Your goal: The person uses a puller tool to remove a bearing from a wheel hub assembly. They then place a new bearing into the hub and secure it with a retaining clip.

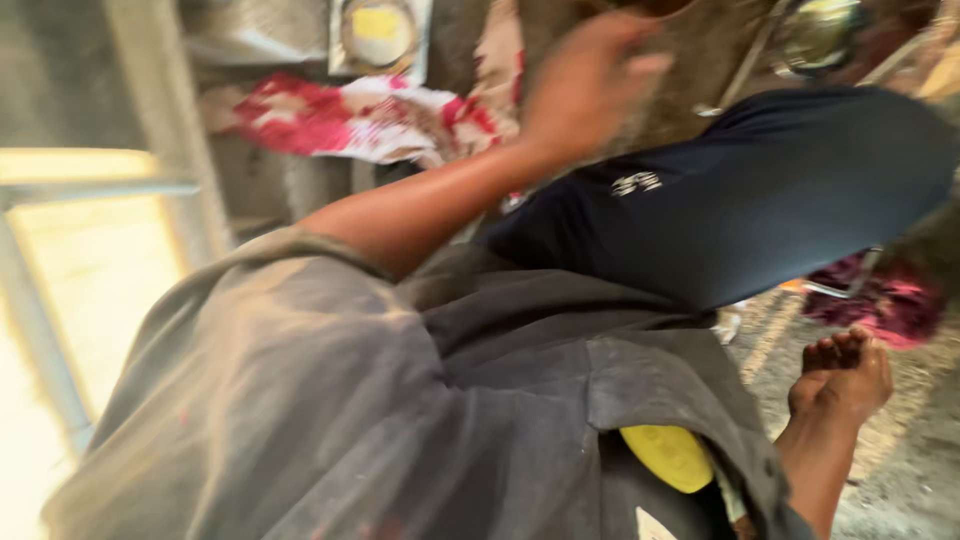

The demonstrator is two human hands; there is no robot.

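Blurred hand (585, 85) raised, fingers loose

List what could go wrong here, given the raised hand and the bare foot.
The view is tilted and blurred, so this is tentative. The raised hand is motion-blurred near the red and white cloth and could snag or knock it. The bare foot rests unprotected on rough gritty ground, risking a scrape or slip.

Single head-worn view, tilted steeply down and sideways, very near the wearer's own grey shirt (330, 400), blurred.
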